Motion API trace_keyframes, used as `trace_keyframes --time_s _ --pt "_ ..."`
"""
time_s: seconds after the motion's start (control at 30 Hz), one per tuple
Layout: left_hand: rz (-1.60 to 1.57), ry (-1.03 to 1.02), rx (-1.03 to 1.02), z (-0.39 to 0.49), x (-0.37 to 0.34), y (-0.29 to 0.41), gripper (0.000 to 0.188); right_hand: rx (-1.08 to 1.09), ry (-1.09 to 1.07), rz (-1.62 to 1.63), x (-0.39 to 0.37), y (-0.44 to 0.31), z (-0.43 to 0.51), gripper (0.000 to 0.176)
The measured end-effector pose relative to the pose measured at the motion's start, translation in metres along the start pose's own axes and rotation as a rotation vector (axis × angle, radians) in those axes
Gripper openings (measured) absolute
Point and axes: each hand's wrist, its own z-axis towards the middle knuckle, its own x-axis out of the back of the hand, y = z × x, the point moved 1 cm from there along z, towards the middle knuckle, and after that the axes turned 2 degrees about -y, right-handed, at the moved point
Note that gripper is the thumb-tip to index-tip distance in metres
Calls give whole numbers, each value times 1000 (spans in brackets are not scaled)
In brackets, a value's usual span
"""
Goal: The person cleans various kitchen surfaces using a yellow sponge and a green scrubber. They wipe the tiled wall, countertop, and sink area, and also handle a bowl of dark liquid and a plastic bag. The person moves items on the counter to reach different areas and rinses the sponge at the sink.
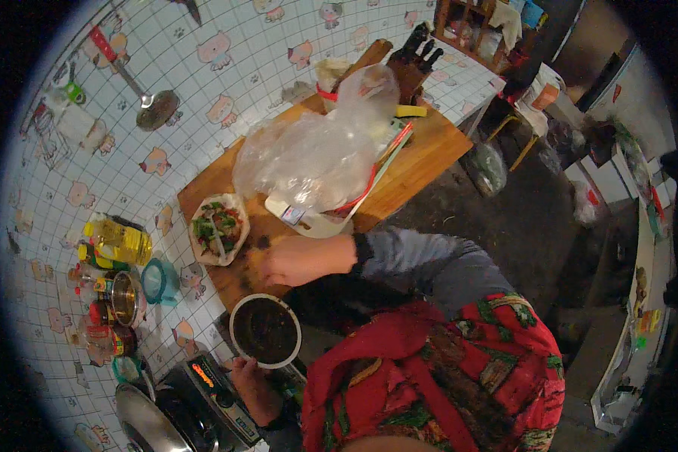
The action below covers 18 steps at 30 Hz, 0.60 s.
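Observation:
My left hand [247, 377] grips the near rim of a round white-rimmed container [265, 330]. Its inside is dark, and I cannot make out what it holds. The container sits against the edge of a wooden board [209, 192]. My right hand [294, 260], blurred, is low over the board just above the container, its fingers pointing towards the wall; whether they hold anything is unclear. Beside that hand stands a pale dish [220, 229] of chopped green and reddish food with a light utensil across it. Small dark bits lie on the board near my fingers.
A clear plastic bag [316, 152] covers much of the board, with a white cutting board [311, 220] partly under it. A knife block [412, 68] stands behind. Oil bottles [118, 240] and jars line the wall. A lit cooktop [214, 390] and a metal lid [147, 418] are lower left.

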Motion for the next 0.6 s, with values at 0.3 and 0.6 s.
trace_keyframes --time_s 0.3,0.6 --pt "-6 -95 -1 -62 -90 10 23 -396 532 22 137 149 -183 24" --pt "87 -164 5 -105 -208 4 21 -804 278 -549 192 324 -217 42"
